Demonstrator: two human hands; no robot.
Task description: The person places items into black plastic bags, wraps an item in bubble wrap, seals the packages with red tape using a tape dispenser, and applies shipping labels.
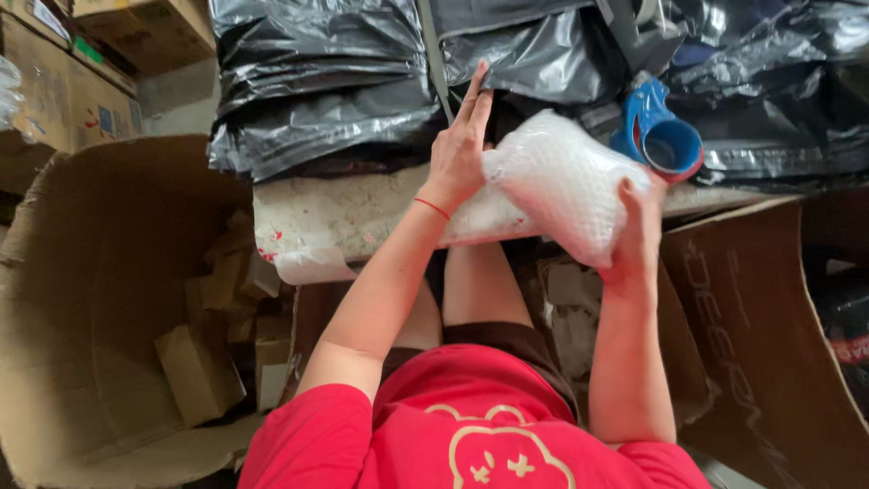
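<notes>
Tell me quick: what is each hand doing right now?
Left hand: open, fingers extended, resting against the bubble-wrapped bundle.
Right hand: closed around the bundle's lower end, holding it.

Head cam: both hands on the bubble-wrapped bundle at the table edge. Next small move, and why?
Probably fold the loose wrap end down. The left hand lies flat with fingers extended on the bubble-wrapped bundle, and the right hand grips its lower end. The blue tape dispenser sits just beyond, within apparent reach, on the table.
</notes>
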